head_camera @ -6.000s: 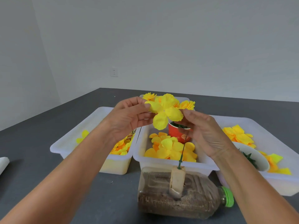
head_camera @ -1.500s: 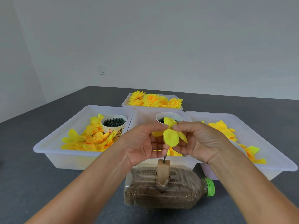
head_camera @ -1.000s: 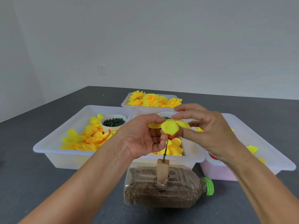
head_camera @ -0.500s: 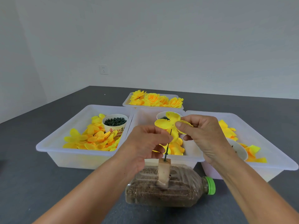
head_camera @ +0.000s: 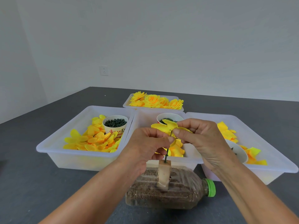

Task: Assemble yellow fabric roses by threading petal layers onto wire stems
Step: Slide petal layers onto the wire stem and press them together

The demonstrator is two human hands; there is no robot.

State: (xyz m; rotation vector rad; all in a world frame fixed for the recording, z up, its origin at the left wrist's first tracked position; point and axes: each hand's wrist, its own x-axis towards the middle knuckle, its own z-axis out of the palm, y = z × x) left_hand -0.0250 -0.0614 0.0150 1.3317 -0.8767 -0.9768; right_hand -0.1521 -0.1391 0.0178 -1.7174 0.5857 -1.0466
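Above the bottle (head_camera: 163, 194) at 6 o'clock, left hand (head_camera: 145, 149) fingers pinching wire stem (head_camera: 167, 151), right hand (head_camera: 203, 141) fingers pinching petal layer (head_camera: 163, 126) at stem tip, trays close behind, bare counter (head_camera: 29, 183) at 8 o'clock.

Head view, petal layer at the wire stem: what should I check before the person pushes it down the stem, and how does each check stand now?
1. Thin dark green wire stem upright in the small wooden block: ok.
2. Block seated on the clear plastic bottle of brown grains: ok.
3. Yellow fabric petal layer at the stem's top end: ok.
4. Stem tip through the petal's hole: cannot tell.
5. Left hand steadying the stem: ok.
6. Right hand pinching the petal: ok.
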